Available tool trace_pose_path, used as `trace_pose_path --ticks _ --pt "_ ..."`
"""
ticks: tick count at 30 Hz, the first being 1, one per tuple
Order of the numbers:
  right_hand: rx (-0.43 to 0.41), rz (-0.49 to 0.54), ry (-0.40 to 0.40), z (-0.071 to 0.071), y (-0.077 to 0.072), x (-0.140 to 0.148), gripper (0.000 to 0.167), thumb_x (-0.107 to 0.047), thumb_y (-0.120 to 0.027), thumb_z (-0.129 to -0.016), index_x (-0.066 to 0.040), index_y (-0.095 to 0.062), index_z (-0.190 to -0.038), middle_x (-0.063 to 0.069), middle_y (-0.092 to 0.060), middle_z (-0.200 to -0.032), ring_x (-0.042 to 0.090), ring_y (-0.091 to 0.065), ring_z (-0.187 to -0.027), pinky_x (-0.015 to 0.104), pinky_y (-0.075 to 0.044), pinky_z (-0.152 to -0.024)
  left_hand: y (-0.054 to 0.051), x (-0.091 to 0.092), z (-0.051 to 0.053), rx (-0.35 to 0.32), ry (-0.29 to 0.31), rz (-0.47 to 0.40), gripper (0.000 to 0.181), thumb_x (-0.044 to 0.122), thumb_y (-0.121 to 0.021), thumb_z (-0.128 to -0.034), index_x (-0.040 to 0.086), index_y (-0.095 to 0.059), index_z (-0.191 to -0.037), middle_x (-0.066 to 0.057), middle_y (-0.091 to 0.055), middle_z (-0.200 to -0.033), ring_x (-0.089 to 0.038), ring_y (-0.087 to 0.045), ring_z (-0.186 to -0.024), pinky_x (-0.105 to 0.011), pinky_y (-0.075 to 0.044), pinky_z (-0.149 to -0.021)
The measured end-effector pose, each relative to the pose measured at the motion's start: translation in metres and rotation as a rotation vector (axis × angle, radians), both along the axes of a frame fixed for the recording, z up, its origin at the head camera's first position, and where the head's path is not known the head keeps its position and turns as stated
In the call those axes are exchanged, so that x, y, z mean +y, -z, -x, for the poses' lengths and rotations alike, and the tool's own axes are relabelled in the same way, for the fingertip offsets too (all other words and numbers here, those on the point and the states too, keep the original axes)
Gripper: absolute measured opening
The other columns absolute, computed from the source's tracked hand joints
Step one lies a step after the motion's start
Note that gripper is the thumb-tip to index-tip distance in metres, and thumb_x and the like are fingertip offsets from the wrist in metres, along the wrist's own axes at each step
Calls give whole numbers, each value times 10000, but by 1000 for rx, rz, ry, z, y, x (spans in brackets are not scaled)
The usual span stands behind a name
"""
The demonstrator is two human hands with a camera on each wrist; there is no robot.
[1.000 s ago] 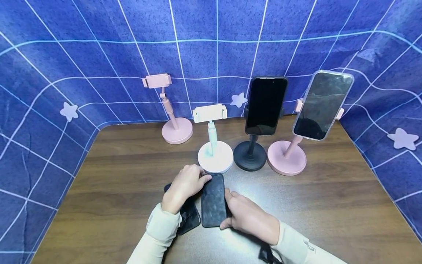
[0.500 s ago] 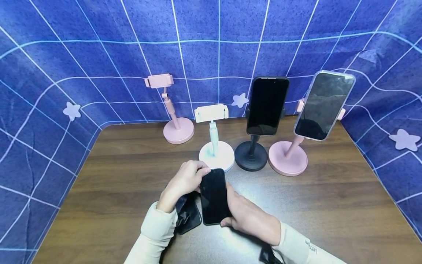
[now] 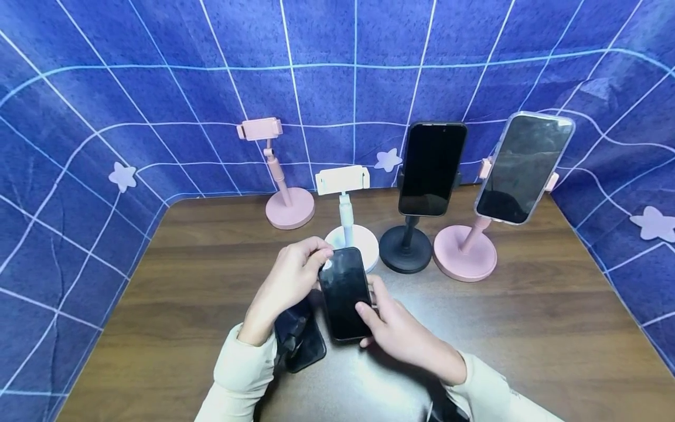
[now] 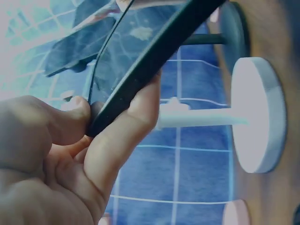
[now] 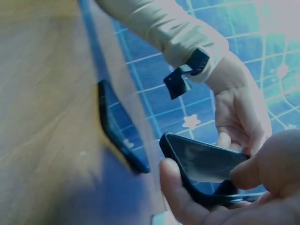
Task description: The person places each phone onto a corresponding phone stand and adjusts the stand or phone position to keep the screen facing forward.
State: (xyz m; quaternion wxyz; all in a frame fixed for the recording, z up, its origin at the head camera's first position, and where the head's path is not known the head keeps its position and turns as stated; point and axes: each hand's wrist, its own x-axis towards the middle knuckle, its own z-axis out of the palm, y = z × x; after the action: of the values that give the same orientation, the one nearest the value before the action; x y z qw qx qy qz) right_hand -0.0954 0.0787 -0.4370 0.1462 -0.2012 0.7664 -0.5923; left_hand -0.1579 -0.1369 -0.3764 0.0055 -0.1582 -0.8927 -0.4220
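You have the dark phone (image 3: 344, 302) between your 2 hands, tilted and apparently lifted clear of the table (image 3: 200, 281), its far end overlapping the base of the white stand (image 3: 364, 237) in the head view. Your left grip (image 3: 290, 272) pinches the far left corner, thumb over the screen and bent finger beneath. Your right grip (image 3: 403, 328) clasps the near right side, thumb on the glass and fingers at the edge and underneath. Holding it at 2 opposite corners probably lets you steady its slant while leaving most of the screen uncovered.

Below your left wrist, the second phone (image 3: 308, 349) lies flat, within easy reach. Along the back, the black stand (image 3: 405, 255) and the right pink stand (image 3: 464, 261) each clamp 1 phone upright, screens facing you. The white stand and the left pink stand (image 3: 290, 210) have bare clamps set crosswise.
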Motion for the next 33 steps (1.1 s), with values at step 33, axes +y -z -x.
trace_pose_path --ticks 33 --pt "234 446 74 10 -105 10 323 47 -564 -1014 95 -528 -1331 186 -696 -1104 229 -740 -812 450 -618 -642 -77 33 -49 215 52 -521 123 72 -801 -889 44 -726 -981 -27 -613 -799 -113 -571 -683 -223 -502 -616"
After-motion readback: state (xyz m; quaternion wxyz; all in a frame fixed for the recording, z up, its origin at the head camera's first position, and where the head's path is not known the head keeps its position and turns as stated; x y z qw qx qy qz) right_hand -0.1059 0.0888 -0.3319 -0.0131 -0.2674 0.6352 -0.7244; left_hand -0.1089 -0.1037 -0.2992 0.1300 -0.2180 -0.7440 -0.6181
